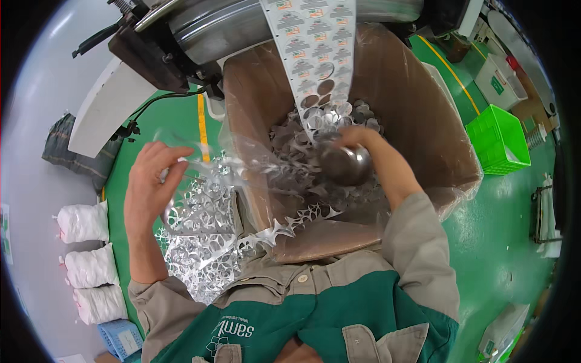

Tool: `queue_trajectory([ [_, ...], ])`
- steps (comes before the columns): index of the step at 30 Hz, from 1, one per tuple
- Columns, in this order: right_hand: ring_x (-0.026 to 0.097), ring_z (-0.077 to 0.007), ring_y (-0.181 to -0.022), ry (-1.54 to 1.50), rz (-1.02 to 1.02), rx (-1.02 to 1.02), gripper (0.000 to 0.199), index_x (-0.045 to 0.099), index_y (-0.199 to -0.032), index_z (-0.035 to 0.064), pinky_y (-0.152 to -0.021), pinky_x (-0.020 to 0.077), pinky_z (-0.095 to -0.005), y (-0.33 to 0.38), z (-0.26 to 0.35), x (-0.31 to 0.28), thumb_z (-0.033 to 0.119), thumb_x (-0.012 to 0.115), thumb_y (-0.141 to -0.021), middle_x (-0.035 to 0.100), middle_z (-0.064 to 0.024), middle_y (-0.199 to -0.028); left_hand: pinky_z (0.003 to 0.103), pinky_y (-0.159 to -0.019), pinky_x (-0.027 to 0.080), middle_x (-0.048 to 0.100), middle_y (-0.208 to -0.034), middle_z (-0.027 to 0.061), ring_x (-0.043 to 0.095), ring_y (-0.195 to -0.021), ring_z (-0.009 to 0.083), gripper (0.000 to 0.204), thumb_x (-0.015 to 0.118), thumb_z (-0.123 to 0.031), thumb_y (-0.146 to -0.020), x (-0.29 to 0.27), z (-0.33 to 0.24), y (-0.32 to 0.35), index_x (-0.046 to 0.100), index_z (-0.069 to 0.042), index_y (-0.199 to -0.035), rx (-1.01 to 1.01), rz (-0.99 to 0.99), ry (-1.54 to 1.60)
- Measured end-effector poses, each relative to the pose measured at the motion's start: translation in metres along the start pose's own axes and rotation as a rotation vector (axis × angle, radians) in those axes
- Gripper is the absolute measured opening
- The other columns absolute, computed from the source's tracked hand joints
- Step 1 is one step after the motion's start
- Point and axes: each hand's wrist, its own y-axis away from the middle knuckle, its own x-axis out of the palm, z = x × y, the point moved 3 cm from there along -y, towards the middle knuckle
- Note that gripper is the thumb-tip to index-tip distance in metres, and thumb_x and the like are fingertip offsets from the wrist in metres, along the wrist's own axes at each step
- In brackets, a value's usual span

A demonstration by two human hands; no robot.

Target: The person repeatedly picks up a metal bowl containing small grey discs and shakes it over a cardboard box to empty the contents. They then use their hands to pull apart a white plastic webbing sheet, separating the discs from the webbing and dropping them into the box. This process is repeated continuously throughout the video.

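Note:
A printed foil web (315, 42) hangs from the metal roller into a brown box (417, 121) lined with clear plastic. Round holes show near the web's lower end, and loose silver foil discs (363, 112) lie in the box. My right hand (356, 138) grips a round metal bowl (346, 164) just below the web's end. To the left of the box, my left hand (156, 172) is closed in a pinch on a thin foil scrap strip (242, 169), blurred by motion, which stretches toward the box. Another punched strip (287, 228) drapes over the box's near edge.
A heap of punched foil scrap (203, 242) lies left of the box. The machine's roller (221, 30) spans the top. White bundles (91, 269) line the left wall. A green crate (497, 139) stands on the right, with a white bin (501, 80) behind it.

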Motion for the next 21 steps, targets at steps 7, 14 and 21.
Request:
queue_trajectory([
  [7,0.058,-0.0298,-0.095,0.388,0.089,0.072,0.039,0.067,-0.089,0.0044,-0.076,0.0467,-0.0387,0.003,-0.013,0.001,0.033,0.067,-0.063,0.062,-0.0170,-0.099,0.025,-0.067,0.042,0.053,-0.069,0.0037,0.051,-0.067,0.0112,0.017,0.059,-0.003,-0.077,0.029,0.041,0.006,0.061,0.000,-0.093,-0.171,-0.054,0.194],
  [14,0.057,-0.0171,-0.096,-1.392,0.001,-0.937,0.050,0.050,-0.116,-0.0020,-0.081,0.0477,-0.0295,0.100,0.081,-0.135,0.028,0.064,-0.079,0.059,-0.0093,-0.106,0.016,-0.062,0.036,0.042,-0.069,-0.0055,0.040,-0.064,0.0017,0.021,0.060,-0.001,-0.077,-0.019,0.029,-0.017,0.060,-0.003,-0.099,-0.180,-0.436,0.465],
  [21,0.051,-0.0311,-0.108,0.029,-0.186,-0.167,0.071,0.046,-0.120,-0.0036,-0.091,0.0393,-0.0383,-0.024,-0.014,-0.003,0.050,0.061,-0.076,0.053,-0.0192,-0.117,0.019,-0.063,0.042,0.059,-0.088,0.0047,0.051,-0.066,0.0070,0.027,0.061,-0.002,-0.080,-0.106,-0.027,-0.027,0.057,0.005,-0.106,0.111,-1.066,0.398],
])
